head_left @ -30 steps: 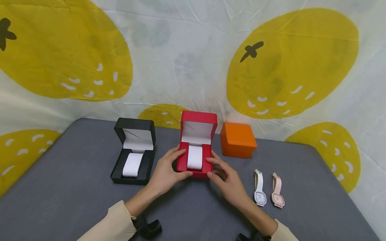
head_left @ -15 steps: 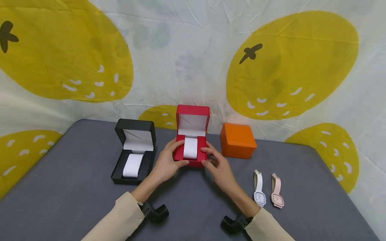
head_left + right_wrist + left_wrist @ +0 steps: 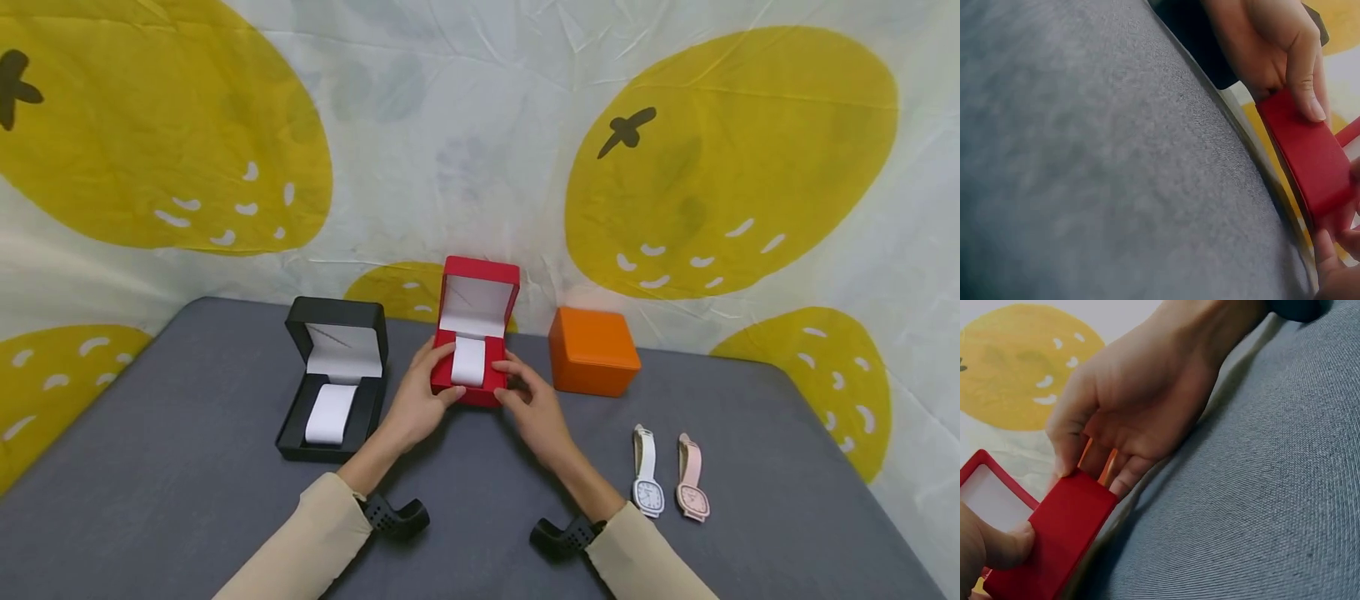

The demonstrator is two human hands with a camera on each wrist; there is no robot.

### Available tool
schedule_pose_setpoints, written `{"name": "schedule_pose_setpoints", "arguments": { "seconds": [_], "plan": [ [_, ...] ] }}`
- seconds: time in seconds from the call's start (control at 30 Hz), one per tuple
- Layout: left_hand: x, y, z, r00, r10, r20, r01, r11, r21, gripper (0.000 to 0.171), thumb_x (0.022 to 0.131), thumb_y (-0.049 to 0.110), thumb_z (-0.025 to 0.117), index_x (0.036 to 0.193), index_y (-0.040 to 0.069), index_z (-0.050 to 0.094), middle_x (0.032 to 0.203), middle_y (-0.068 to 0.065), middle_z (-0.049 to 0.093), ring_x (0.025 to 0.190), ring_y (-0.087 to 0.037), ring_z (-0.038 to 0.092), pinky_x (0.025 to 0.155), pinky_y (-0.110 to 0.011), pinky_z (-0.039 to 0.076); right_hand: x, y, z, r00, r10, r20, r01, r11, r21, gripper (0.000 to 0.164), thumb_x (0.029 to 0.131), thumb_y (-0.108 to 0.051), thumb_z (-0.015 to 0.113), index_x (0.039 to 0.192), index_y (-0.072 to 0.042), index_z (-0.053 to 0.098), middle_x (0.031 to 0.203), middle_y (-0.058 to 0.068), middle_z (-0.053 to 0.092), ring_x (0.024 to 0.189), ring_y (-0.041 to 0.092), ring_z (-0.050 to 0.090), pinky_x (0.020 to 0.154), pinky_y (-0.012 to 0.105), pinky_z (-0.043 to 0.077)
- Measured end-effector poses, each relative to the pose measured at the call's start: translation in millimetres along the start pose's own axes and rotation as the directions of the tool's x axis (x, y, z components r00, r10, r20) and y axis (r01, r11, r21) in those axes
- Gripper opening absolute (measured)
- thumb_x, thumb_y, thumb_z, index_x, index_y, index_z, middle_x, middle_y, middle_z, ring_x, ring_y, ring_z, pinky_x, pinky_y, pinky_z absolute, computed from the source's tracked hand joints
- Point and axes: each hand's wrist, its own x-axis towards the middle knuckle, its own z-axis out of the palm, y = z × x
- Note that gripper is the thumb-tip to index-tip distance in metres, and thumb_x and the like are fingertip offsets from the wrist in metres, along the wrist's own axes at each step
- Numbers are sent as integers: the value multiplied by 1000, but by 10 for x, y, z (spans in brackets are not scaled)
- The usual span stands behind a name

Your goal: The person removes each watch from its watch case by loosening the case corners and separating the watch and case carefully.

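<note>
In the head view a red watch box (image 3: 480,397) with its lid (image 3: 483,269) raised stands mid-table, held between both hands. A white cushion (image 3: 468,361) fills the slot inside it. My left hand (image 3: 414,404) grips its left side, thumb at the front. On the opposite side, my right hand (image 3: 538,417) holds the box with thumb in front and fingers along the side. The left wrist view shows the box's red front (image 3: 1066,528) between both thumbs. In the right wrist view, the left thumb lies on the red front (image 3: 1310,156); the right fingers show at the edge.
To the left sits a black watch box (image 3: 322,450), lid up, with a white cushion (image 3: 331,414). An orange box (image 3: 594,352) with its lid down stands back right. A white watch (image 3: 647,492) and a pink watch (image 3: 692,498) lie at right. Behind hangs a patterned curtain (image 3: 450,150).
Both hands have moved the red watch box away from the person and slightly left, toward the table's back. The black box, orange box and watches stay in place.
</note>
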Motion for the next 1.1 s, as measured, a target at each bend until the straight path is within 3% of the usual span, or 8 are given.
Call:
{"name": "schedule_pose_setpoints", "arguments": {
  "seconds": [0.23, 0.47, 0.77, 1.1],
  "plan": [
    [16, -51, 23, 1000, 5, -20, -5, 1000, 6, 58, 80, 6, 64, 133, 9, 40, 144, -12, 19, 127, -26, 23, 98, -45, 28, 38, 0, 49, 999, 35, -25, -35, 999, -18, 31, 87, -9, 54, 117, -17, 56, 136, -4, 37, 104, 22, 46, 80, 31, 46],
    [7, -132, 56, 999, 7, -38, -7, 1000, -5, 57, 80, 6, 63, 132, 8, 41, 143, -14, 20, 127, -27, 23, 98, -45, 28, 79, -23, 97, 998, 58, -28, -61, 990, -130, 31, 87, -13, 55, 118, -16, 56, 138, -1, 35, 104, 18, 46, 78, 28, 45],
    [3, -171, 78, 996, 45, -78, -42, 999, 32, 54, 79, 3, 64, 129, 9, 45, 141, -16, 25, 125, -29, 27, 96, -47, 30, -6, -317, 98, 999, 45, 10, -43, 990, -133, 33, 86, -5, 56, 119, -3, 54, 139, 12, 32, 107, 28, 46, 83, 37, 43],
    [-31, -215, 128, 985, 75, -153, -64, 995, 74, 56, 79, 4, 64, 130, 7, 43, 139, -15, 28, 123, -28, 29, 95, -47, 32, 75, -14, 104, 1000, -12, -17, 9, 987, -162, 33, 84, -11, 61, 116, -10, 56, 137, 5, 36, 106, 17, 49, 83, 30, 45]
  ]
}}
